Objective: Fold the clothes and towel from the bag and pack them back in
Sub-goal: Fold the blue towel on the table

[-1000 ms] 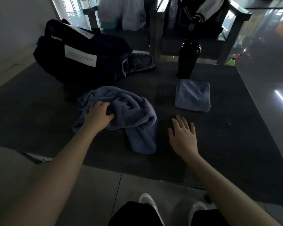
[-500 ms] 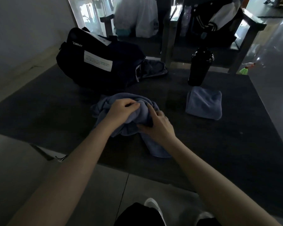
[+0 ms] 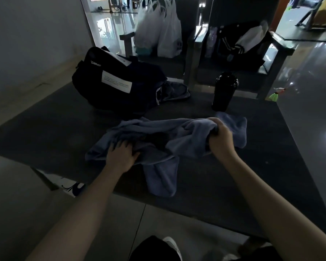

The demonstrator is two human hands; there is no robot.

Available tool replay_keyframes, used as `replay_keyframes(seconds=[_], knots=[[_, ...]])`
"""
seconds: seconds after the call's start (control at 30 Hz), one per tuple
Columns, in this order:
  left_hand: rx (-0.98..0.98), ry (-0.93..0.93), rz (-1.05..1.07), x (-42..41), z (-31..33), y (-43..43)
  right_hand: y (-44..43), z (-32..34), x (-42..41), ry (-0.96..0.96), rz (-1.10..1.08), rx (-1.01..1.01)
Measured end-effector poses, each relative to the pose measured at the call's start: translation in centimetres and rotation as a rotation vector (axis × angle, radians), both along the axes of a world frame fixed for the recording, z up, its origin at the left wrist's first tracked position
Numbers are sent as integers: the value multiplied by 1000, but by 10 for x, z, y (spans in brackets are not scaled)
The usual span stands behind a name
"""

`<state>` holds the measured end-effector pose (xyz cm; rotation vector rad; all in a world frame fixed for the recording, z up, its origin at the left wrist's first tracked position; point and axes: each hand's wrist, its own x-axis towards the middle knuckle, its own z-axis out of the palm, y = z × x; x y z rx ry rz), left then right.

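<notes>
Grey-blue towel point(image 3: 188, 140) lies crumpled on the dark table point(image 3: 45, 132), near its front edge, with 1 end trailing toward the person. Left hand point(image 3: 122, 155) lies palm-down on the towel's left part, fingers spread and bent into the folds; cannot tell whether it pinches any cloth. Right hand point(image 3: 219, 136) is fisted round a bunch of the towel's right end, lifted a little off the table. Just behind that fist a folded cloth point(image 3: 237, 129) of the same colour lies flat. Black bottle point(image 3: 224, 93) stands upright just behind the folded cloth. Dark bag point(image 3: 120, 85) with a white label sits at the table's far left, its flap open toward the bottle. White plastic bags point(image 3: 158, 31) sit on a chair behind the table.
</notes>
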<state>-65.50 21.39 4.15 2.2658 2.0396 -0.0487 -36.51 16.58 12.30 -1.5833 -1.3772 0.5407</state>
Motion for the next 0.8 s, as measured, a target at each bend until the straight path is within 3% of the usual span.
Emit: replay_keyframes(seconds=[0.17,0.23,0.33,0.43,0.57,0.8], knots=[[72,14,293,-18,11,-4,-24,27,14,257,11,44],[209,-76,154,-3,17,-10,-33,19,23,272,50,27],[117,-131,-228,34,13,-25,-43,-4,36,22,41,-33],[-78,-43,-111,40,-3,-26,-58,-24,52,-158,63,-147],[-79,33,23,43,-1,-27,-76,-40,82,-345,105,-296],[39,-228,-51,107,5,-43,-110,-34,110,-647,131,-615]])
